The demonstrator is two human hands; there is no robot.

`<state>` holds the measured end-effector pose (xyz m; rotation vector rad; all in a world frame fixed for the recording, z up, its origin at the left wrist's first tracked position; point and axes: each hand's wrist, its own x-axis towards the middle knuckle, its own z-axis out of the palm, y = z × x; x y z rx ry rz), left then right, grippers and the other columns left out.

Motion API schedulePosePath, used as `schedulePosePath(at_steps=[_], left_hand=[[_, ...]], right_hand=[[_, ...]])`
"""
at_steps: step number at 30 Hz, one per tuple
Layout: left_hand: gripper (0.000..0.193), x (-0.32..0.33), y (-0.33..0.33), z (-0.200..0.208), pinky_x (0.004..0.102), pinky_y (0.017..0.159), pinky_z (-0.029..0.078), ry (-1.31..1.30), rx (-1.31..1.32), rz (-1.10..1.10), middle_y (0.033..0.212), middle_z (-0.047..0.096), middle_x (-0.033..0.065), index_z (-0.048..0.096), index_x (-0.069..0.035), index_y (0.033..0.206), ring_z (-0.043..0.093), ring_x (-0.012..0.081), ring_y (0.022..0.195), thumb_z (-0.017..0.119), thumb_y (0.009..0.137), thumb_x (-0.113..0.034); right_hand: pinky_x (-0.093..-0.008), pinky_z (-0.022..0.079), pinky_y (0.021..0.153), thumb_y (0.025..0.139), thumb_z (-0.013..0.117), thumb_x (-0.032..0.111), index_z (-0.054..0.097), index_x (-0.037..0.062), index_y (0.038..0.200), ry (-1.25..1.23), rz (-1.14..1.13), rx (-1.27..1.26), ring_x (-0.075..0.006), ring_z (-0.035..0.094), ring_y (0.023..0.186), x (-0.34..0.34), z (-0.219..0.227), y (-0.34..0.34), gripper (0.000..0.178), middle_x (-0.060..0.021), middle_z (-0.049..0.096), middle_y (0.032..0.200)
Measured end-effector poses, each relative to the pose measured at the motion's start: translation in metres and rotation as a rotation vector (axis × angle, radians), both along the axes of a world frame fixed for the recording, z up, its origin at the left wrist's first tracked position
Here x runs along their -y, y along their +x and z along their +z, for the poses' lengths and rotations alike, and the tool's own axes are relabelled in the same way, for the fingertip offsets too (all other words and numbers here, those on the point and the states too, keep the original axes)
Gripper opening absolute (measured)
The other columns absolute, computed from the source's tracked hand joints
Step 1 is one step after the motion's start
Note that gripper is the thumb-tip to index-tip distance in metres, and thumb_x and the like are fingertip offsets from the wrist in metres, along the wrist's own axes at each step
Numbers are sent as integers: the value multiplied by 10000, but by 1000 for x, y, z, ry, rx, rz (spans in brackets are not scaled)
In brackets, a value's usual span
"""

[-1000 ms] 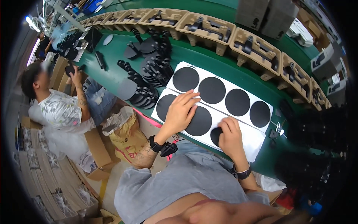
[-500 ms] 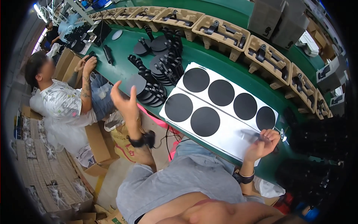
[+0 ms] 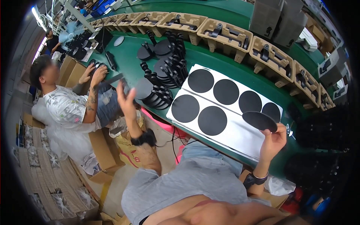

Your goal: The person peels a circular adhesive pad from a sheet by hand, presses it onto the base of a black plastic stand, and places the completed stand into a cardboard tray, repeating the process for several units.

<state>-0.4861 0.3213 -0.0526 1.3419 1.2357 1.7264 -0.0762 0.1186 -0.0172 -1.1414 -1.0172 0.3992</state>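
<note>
My right hand pinches a thin black disc by its edge, tilted above a white sheet. Several flat black discs lie on that sheet in rows. Over the table's near edge, my left hand is raised with fingers and thumb apart. A thin dark strip, blurred, shows beside its fingertips; whether it touches them cannot be made out. Just right of that hand stand several black stands with round grey bases, grouped close together.
Tan moulded trays holding black parts line the far side of the green table. A black handheld tool lies at the left. A co-worker sits there beside open cardboard boxes. Dark items fill the right edge.
The disc in my right hand, a blur earlier, now shows clearly, raised and tilted over the sheet. A dark strip has appeared by my left fingertips. The view has shifted slightly.
</note>
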Motion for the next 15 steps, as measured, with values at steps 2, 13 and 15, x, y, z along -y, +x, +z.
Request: schedulePosePath(at_steps=[2, 13, 15], left_hand=[[754, 38, 33, 39, 447, 1036, 386, 183, 481, -181, 1357, 439, 196, 308, 13, 1428, 452, 309, 1242, 545, 823, -368], [991, 103, 198, 64, 457, 1044, 379, -34, 785, -953, 1345, 420, 199, 265, 45, 1424, 446, 345, 1264, 332, 808, -728], [976, 103, 205, 53, 460, 1048, 372, -30, 837, -1002, 1355, 414, 195, 266, 48, 1422, 438, 338, 1273, 321, 814, -712]], right_hand=[[-221, 494, 692, 829, 700, 29, 454, 61, 864, -42, 102, -74, -104, 551, 829, -2, 13, 1, 251, -30, 514, 866], [-184, 395, 598, 803, 647, -51, 523, 22, 869, -194, 542, -592, -74, 507, 697, -39, 52, -79, 158, -19, 509, 831], [-171, 399, 528, 825, 647, -49, 524, 17, 868, -159, 522, -597, -61, 529, 643, -39, 42, -80, 146, -23, 531, 822]])
